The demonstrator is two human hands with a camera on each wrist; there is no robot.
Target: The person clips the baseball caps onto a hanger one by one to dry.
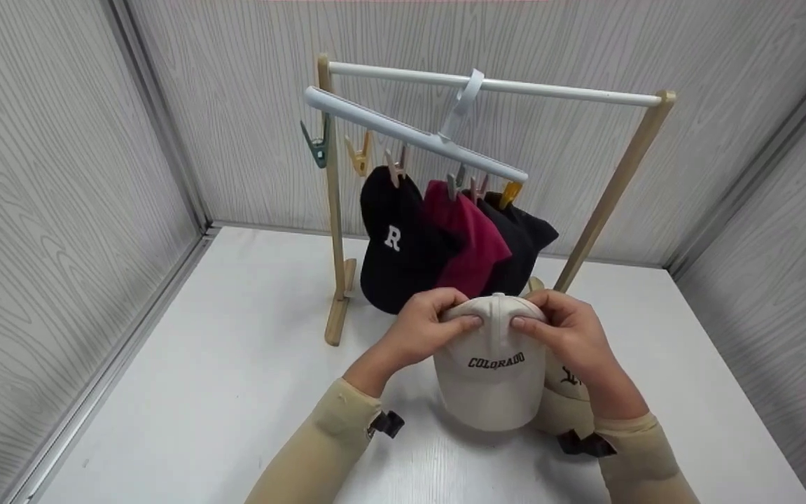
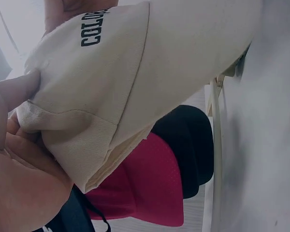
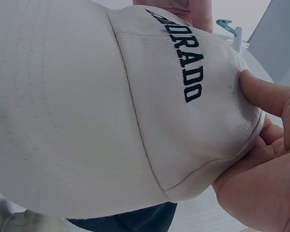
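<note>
Both hands hold a cream baseball cap (image 1: 490, 392) with COLORADO lettering, its brim pointing down toward me. My left hand (image 1: 422, 325) pinches the crown on its left side, thumb on the front panel and fingers behind. On the other side my right hand (image 1: 574, 332) pinches it the same way. In the left wrist view the cap's fabric (image 2: 92, 82) folds near the left thumb. The right wrist view shows the right thumb pressing on the crown (image 3: 217, 96) beside the lettering. A beige cap (image 1: 564, 409) with a dark emblem lies on the table, partly hidden behind the right hand.
Behind stands a wooden rack (image 1: 613, 189) with a white rail (image 1: 571, 91). From it hangs a tilted white hanger (image 1: 388, 126) with several clothespins, holding a black cap (image 1: 403, 266) marked R, a magenta cap (image 1: 473, 238) and a dark cap (image 1: 525, 238). A green clothespin (image 1: 318, 148) hangs bare.
</note>
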